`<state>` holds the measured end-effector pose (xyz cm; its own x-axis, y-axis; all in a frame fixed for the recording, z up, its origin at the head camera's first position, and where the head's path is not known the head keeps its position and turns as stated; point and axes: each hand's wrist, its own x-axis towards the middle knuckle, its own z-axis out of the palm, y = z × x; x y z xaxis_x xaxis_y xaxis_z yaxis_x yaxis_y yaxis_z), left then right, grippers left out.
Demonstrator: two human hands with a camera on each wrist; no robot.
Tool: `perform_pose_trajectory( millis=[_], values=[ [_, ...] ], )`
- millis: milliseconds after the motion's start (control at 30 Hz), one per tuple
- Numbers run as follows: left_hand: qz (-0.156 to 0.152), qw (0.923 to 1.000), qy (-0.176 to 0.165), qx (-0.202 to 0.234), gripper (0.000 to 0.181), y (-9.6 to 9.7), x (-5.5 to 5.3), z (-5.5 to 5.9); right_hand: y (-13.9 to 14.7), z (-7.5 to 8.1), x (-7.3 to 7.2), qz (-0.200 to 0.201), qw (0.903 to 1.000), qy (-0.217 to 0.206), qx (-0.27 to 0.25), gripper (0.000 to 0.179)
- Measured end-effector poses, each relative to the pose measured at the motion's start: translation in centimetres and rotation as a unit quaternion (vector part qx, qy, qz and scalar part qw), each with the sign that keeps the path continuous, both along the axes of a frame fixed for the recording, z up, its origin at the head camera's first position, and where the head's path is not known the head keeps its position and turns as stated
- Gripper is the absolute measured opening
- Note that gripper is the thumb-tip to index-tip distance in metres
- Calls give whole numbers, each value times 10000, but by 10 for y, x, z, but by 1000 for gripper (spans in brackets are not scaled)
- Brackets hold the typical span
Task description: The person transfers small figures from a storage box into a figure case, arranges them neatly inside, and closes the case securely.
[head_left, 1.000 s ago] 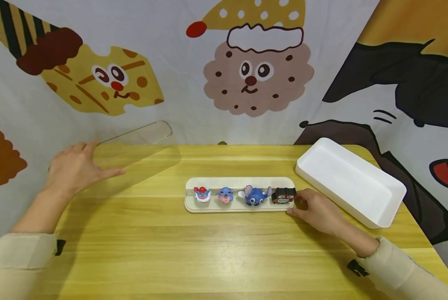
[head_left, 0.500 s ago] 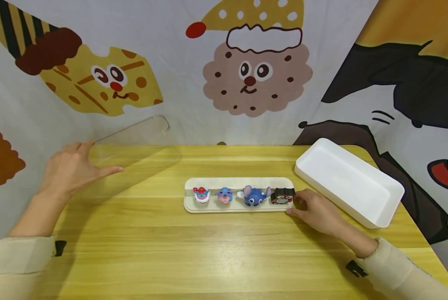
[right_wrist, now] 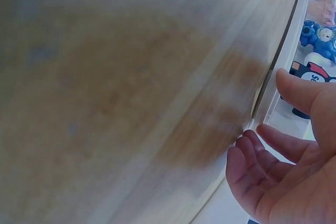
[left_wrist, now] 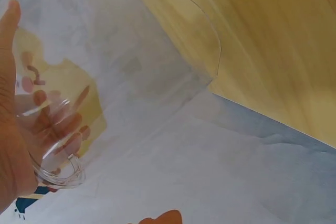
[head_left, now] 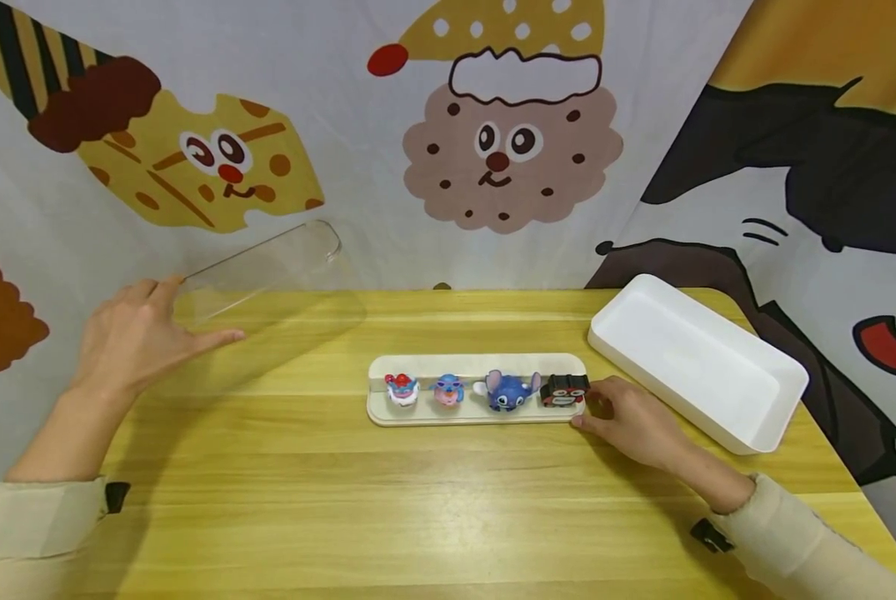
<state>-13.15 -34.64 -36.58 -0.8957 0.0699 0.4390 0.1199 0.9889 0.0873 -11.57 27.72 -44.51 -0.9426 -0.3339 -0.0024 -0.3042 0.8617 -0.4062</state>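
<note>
A clear plastic cover (head_left: 267, 267) is held tilted over the back left of the table by my left hand (head_left: 136, 342), its far end raised in front of the cloth. In the left wrist view, the fingers of that hand (left_wrist: 13, 135) show through the clear plastic. Mid-table lies a long cream display base (head_left: 485, 364) with a row of small figures: a white and red one (head_left: 402, 391), a pink and blue one (head_left: 448, 390), a blue big-eared one (head_left: 508, 392) and a black and red one (head_left: 564, 390). My right hand (head_left: 638, 421) holds the base's right end between thumb and fingers.
A white rectangular bin (head_left: 698, 362) stands at an angle on the right, close behind my right hand. The wooden table (head_left: 387, 508) ends at a cartoon-printed cloth (head_left: 357, 150) hanging behind and at both sides.
My left hand has shifted slightly left, and the clear cover's far end has risen a little. My right hand stays at the base's end; the figures have not moved.
</note>
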Motion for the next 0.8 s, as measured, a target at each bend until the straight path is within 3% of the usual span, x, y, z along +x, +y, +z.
perform_pose_trajectory(
  millis=[100,300,800],
  values=[
    [4,10000,28,34,117,4,1,2,0,0,0,13,10000,6,2,42],
    [-269,9980,580,1,121,16,-2,2,2,1,-1,53,10000,27,17,42],
    [-701,9937,876,-48,125,44,-3,19,0,0,-2,12,10000,-32,18,46]
  ],
)
